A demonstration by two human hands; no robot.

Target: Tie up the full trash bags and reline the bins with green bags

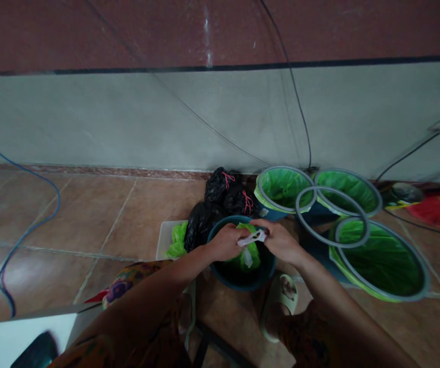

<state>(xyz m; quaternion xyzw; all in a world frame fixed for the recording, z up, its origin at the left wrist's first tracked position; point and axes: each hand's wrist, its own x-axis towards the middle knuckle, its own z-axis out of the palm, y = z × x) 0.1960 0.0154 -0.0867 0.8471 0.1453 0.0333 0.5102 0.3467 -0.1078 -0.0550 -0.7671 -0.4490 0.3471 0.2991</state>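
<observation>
Over a dark teal bucket (220, 278), my left hand (225, 243) and my right hand (279, 240) are close together, fingers closed. Stretched between them is a short white plastic strip (251, 238), an end in each hand. A bright green plastic bag (256, 258) lies crumpled inside the bucket below my fingers; whether the strip is joined to it I cannot tell. The bucket stands on the tiles between my slippers, without a ring on its rim.
Right of me stand bins with green liners and grey rings (383, 258); a loose grey ring (300, 214) rests across them. Tied black bags (200, 225) sit against the wall beside a white tray (163, 243) of green bags. A blue cable (57, 204) crosses the floor at left.
</observation>
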